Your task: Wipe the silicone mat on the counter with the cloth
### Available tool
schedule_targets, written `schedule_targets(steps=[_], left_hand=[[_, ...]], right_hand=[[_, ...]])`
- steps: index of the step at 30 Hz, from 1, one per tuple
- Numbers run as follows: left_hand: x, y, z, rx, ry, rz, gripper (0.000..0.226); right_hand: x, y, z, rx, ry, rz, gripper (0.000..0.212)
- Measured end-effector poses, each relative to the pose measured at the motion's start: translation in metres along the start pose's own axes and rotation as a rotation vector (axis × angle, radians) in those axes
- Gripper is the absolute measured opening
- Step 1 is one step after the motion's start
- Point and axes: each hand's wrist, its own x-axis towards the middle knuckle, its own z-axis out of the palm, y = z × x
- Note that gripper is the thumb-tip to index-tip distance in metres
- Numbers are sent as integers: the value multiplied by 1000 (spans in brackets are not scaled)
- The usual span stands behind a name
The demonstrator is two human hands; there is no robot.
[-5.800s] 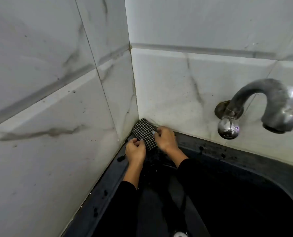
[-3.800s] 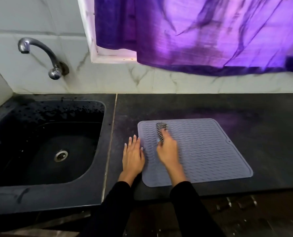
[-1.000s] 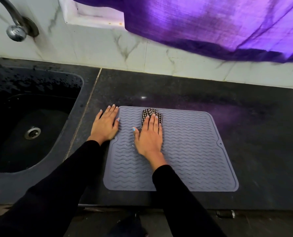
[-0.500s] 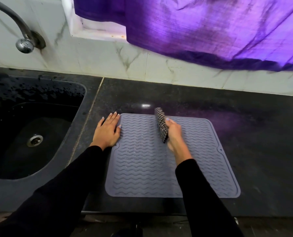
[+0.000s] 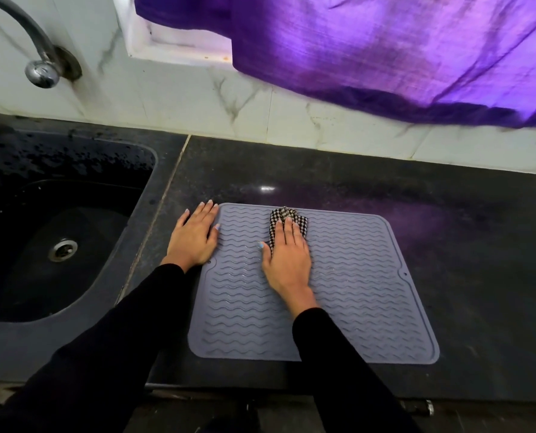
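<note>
A grey silicone mat with wavy ridges lies flat on the dark counter. A folded black-and-white checked cloth sits near the mat's far edge. My right hand presses flat on the cloth with straight fingers, and most of the cloth is hidden under my palm. My left hand lies flat at the mat's far-left corner, palm on the counter and fingertips touching the mat's edge.
A black sink with a metal drain sits left of the mat. A metal tap comes out of the marble wall above it. A purple curtain hangs over the back wall. The counter's front edge is close to me.
Half a second ago my right hand held the cloth up on edge; now the cloth lies flat under my palm. My left hand has stayed at the mat's corner.
</note>
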Motion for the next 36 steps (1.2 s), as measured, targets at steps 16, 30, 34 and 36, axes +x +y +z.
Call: schedule_targets(steps=[16, 30, 34, 36], left_hand=[[2, 0, -1, -30, -12, -17, 47], [0, 2, -4, -16, -11, -74, 70], [0, 2, -5, -17, -27, -74, 70], [0, 2, -5, -17, -22, -75, 70]], right_hand=[[10, 26, -49, 592, 248, 244, 38], [16, 44, -28, 662, 41, 192, 40], [29, 63, -66, 1536, 223, 672, 32], [29, 73, -78, 1253, 352, 666, 32]])
